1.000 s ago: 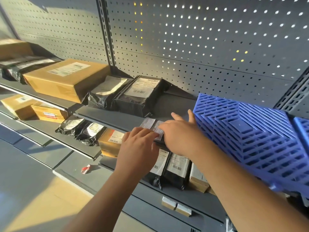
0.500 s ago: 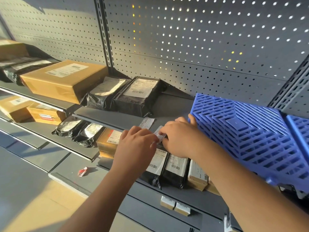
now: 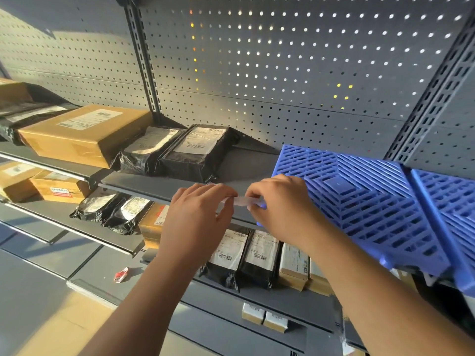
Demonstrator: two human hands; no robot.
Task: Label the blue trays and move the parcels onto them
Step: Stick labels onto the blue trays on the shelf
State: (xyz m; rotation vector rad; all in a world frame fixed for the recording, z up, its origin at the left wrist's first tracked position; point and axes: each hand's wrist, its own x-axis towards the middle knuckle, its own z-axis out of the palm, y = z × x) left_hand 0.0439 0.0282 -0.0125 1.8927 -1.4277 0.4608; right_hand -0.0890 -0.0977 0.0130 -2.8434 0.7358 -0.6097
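Two hands meet at the front lip of the grey metal shelf: the left hand and the right hand each pinch one end of a thin, pale label strip between curled fingertips. They hold it roughly level just beside the near left corner of a blue tray. That tray is moulded plastic, an open lattice of slanted slats round a solid square centre, and it lies on the shelf. A second blue tray of the same lattice sits against its right side. Further left on the same shelf lie two black plastic-wrapped parcels (glossy, wrinkled film, each with a white barcoded label) side by side, then a flat brown cardboard box with a white label on top. On the shelf below, under the hands, lie more black-film parcels and small cardboard boxes. Behind everything rises a grey perforated metal back panel, light glinting through its round holes. A small red-and-white scrap lies on the lowest grey ledge.
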